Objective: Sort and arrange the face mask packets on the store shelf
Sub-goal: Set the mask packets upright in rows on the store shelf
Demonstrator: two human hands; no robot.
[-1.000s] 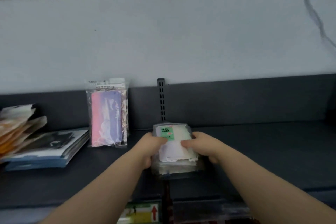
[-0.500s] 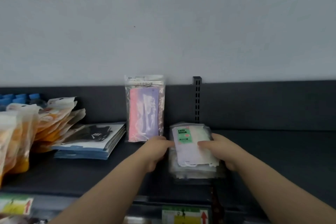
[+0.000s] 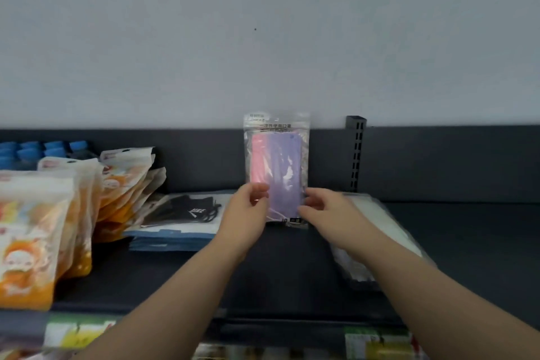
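A clear packet of pink and purple face masks (image 3: 280, 166) stands upright against the dark back panel of the shelf (image 3: 292, 280). My left hand (image 3: 248, 213) pinches its lower left edge, thumb in front. My right hand (image 3: 324, 210) holds its lower right edge. A stack of white face mask packets (image 3: 380, 222) lies flat just to the right, partly hidden by my right forearm. A flat stack of black mask packets (image 3: 181, 213) lies to the left of my left hand.
Orange and white pouches (image 3: 43, 228) stand in rows at the far left, with blue items (image 3: 43, 149) behind them. A slotted upright post (image 3: 356, 152) rises at the back. The shelf's right side is bare. Price labels (image 3: 377, 342) line the front edge.
Both hands have let go of the white mask packets and moved left onto the pink and purple packet. The view has swung left, bringing the orange pouches into sight.
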